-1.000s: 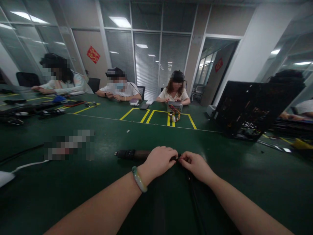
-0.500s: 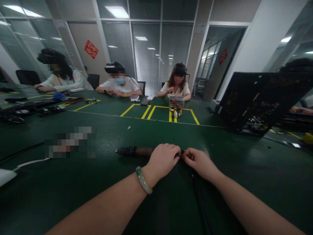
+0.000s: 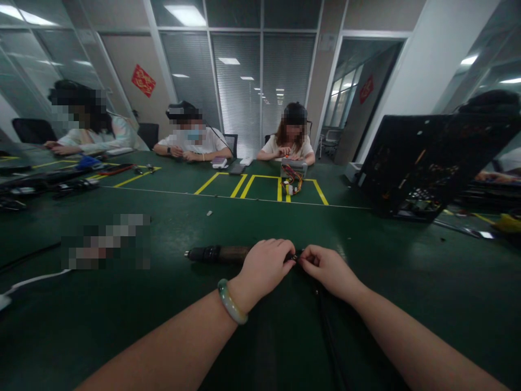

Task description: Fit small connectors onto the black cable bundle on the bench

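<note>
A dark electric screwdriver [image 3: 220, 254] lies on the green tabletop, its metal tip towards the left. My left hand [image 3: 266, 266], with a jade-coloured bangle at the wrist, is closed around the tool's rear end and hides that part. Right beside it, my right hand [image 3: 325, 269] pinches at the tail end, where a small dark connector with a bit of shiny metal shows between the fingertips. From under my right hand a black cable [image 3: 328, 331] runs down towards me. Whether the connector is seated in the tool cannot be made out.
Across the table sit three people wearing headsets; one works at a grey metal box [image 3: 293, 166] with coloured wires. A black computer case [image 3: 431, 163] stands at the right. At the left are a pixelated item, a white cord [image 3: 38, 279] and several dark tools and cables.
The whole view has shifted slightly, so the scene sits a little further left. Both hands keep nearly the same grip at the screwdriver's rear, with only small finger movement.
</note>
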A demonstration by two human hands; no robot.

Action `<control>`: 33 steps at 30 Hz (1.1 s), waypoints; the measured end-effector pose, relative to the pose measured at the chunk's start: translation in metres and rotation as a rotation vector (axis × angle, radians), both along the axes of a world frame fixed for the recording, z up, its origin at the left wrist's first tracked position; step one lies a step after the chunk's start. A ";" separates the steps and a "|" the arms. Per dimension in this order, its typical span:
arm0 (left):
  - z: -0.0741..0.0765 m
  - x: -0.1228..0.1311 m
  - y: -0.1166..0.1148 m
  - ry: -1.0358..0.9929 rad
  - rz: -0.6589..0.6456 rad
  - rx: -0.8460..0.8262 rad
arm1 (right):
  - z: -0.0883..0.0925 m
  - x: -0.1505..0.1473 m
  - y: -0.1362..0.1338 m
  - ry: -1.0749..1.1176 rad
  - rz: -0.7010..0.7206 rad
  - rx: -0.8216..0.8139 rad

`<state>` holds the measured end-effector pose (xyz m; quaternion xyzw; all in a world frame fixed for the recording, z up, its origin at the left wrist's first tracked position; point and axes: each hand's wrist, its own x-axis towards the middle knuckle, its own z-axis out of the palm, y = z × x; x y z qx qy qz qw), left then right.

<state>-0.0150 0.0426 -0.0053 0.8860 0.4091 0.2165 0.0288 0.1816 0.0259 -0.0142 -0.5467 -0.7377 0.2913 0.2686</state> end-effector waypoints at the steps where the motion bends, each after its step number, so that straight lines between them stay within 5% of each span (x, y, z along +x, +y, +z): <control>1: 0.000 0.000 0.000 0.000 -0.007 0.003 | 0.000 0.000 0.000 -0.002 -0.001 0.003; 14: 0.005 -0.004 0.006 -0.016 -0.126 -0.034 | -0.001 0.002 -0.001 -0.004 -0.004 -0.021; 33: 0.011 -0.005 0.001 0.022 -0.111 -0.036 | 0.000 0.002 -0.001 -0.041 0.011 -0.012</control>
